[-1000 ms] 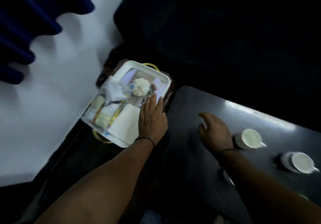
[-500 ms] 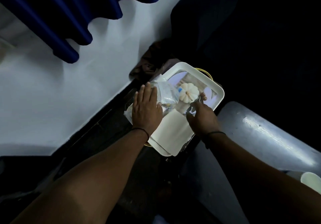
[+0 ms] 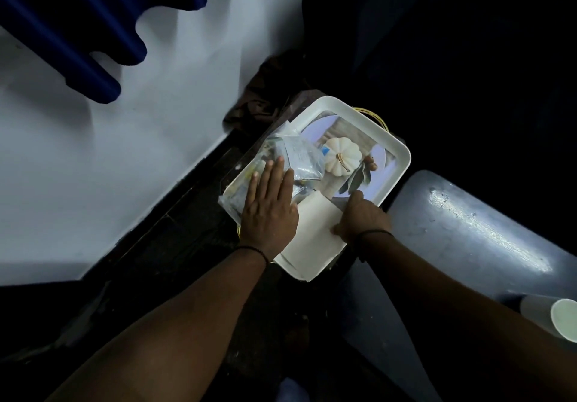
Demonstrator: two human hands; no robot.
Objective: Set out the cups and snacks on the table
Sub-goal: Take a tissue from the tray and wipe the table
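Observation:
A white tray (image 3: 395, 148) with a pumpkin picture sits on a dark stand left of the table. Clear snack packets (image 3: 298, 158) lie piled in its left half. My left hand (image 3: 270, 208) rests flat on them, fingers stretched out and gripping nothing. A white paper stack (image 3: 312, 233) fills the tray's near end. My right hand (image 3: 362, 217) is curled over the stack's right edge by the tray rim, thumb on top of the paper. One white cup (image 3: 565, 319) stands on the dark table (image 3: 468, 230) at the far right edge.
A white wall (image 3: 109, 158) runs along the left, with a blue curtain (image 3: 78, 27) hanging at the top left. A dark brown cloth (image 3: 262, 95) lies behind the tray. Yellow tray handles (image 3: 373, 114) stick out at the far end. The room beyond is dark.
My right hand came off the table, reached the tray's pumpkin picture, then drew back to the paper stack's edge. My left hand shifted onto the snack packets and stays there.

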